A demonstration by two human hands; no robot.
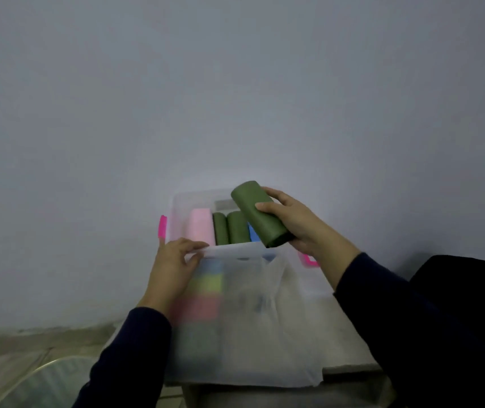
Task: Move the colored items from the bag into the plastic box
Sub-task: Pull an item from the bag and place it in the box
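Observation:
A clear plastic box (194, 198) with pink side latches (162, 228) stands against the wall. Inside lie a pink roll (201, 228), two green rolls (231, 228) and a blue item (253, 234). My right hand (300, 222) grips a third green roll (260, 213), tilted over the box's right side. My left hand (173, 266) pinches the top edge of a translucent white bag (264, 319) in front of the box. Blue, green and pink items (205, 293) show faintly through the bag's left side.
The box and bag sit on a pale surface (347, 343) whose front edge runs near the bottom. A grey wall (235, 83) fills the background. A clear round object (46, 384) is at the lower left, above a tiled floor.

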